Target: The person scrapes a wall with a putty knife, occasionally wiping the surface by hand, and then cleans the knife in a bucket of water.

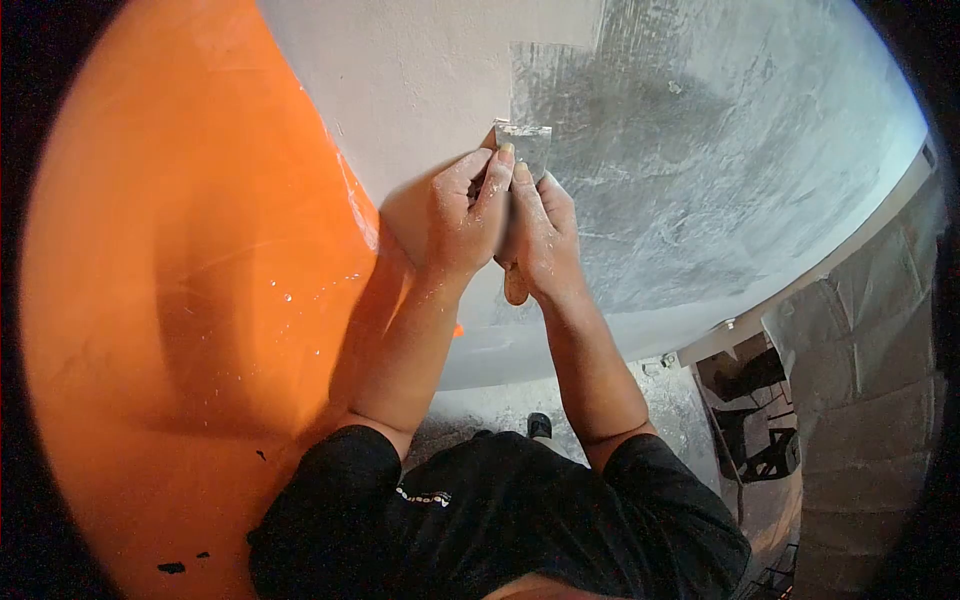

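Note:
In the middle of the head view, my left hand [466,215] and my right hand [547,235] are close together, both closed around a putty knife. Its flat metal blade [530,146] points up, with pale filler smeared along the top edge. Both my thumbs press on the blade's lower part. Below my palms shows the rounded, wooden-looking handle end [515,288]. White specks dust my fingers and left forearm. Behind the blade is a curved wall [430,80], pale on the left, with a darker grey, streaky coat [650,180] to the right. My fingers hide most of the handle.
A glossy orange surface [200,230] with white splashes and my shadow covers the left side. A grey sheet covering [860,350] hangs at the right, beside dark objects [765,450]. Below, my dark shoe [540,426] stands on a dusty floor [660,405].

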A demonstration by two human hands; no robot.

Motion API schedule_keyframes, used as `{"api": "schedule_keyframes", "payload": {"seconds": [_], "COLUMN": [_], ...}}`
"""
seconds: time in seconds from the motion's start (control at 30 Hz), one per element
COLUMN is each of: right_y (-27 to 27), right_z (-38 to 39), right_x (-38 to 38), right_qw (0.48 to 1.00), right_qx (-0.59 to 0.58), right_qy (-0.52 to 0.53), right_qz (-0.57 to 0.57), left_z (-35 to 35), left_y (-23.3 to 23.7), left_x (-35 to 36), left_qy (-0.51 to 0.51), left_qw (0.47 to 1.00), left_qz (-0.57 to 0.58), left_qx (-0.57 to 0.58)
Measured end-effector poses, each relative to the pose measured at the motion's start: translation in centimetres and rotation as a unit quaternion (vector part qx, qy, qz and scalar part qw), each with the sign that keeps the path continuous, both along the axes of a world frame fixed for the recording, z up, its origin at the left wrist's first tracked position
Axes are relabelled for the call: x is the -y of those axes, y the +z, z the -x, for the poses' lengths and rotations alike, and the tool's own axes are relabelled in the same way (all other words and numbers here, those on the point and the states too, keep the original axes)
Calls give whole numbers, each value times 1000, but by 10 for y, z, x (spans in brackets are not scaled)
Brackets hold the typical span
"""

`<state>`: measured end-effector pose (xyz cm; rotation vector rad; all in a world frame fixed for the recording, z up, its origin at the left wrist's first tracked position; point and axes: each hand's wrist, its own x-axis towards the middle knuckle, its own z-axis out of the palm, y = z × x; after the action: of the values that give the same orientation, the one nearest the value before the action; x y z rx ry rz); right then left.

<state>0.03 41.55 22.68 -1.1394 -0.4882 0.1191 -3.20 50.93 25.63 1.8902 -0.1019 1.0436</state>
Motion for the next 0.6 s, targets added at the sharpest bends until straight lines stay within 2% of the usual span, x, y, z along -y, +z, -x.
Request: {"api": "schedule_keyframes", "payload": {"seconds": [0.17, 0.4, 0.47, 0.6], "right_y": [7, 11, 10, 13], "right_z": [5, 5, 4, 6], "right_x": [-1, -2, -2, 2], "right_qw": [1000, 1000, 1000, 999], "right_qx": [-15, -19, -22, -27], "right_qy": [8, 9, 10, 17], "right_qz": [-14, -22, -17, -18], "left_z": [5, 3, 1, 3], "left_y": [7, 7, 6, 11], "left_x": [-5, -5, -6, -1], "left_qy": [50, 37, 55, 58], "left_qw": [992, 995, 994, 992], "left_qz": [-50, -37, -66, -55], "left_qx": [-100, -85, -70, -94]}}
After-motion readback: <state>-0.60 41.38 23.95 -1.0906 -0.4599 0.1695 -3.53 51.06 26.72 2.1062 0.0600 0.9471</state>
